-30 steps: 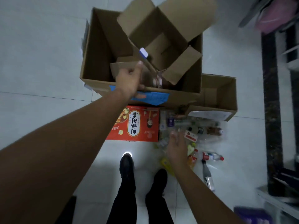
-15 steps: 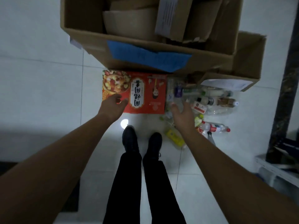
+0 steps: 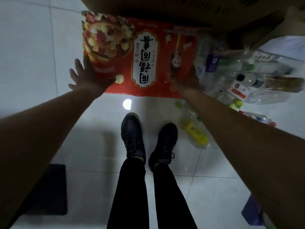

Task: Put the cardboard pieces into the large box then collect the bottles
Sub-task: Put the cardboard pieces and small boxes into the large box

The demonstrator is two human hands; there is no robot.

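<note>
Head view, single entry.

Item 1, task thing: flat red printed cardboard piece (image 3: pixel 140 55), showing a food picture and a white label panel. It lies on the white tiled floor (image 3: pixel 33 47) in the upper middle of the frame, and its far edge runs under the shadow of the large brown cardboard box (image 3: pixel 165 9) along the top edge.

Item 2: left hand (image 3: pixel 87 78), at the card's lower left corner. The fingers are splayed and straight and grip nothing.

Item 3: right hand (image 3: pixel 186 81), at the card's lower right edge. It is dark and blurred, so whether its fingers are curled cannot be told.

Step in hand, as a judgement: the cardboard phase, with both hands arriving at the red piece, which is not yet lifted. The next move calls for fingers under both side edges, a level lift, then a tilt over the box wall.

Item 4, task things: clear plastic bottles (image 3: pixel 247 76), heaped at the right of the frame just beside the card. One yellow-labelled plastic bottle (image 3: pixel 194 131) lies apart, near the right black shoe (image 3: pixel 165 146).

Obstruction: the heap crowds the right hand's side and a careless lift may knock the bottles.

Other things: a dark floor mat (image 3: pixel 47 189) at lower left and a purple object (image 3: pixel 252 210) at lower right.
</note>
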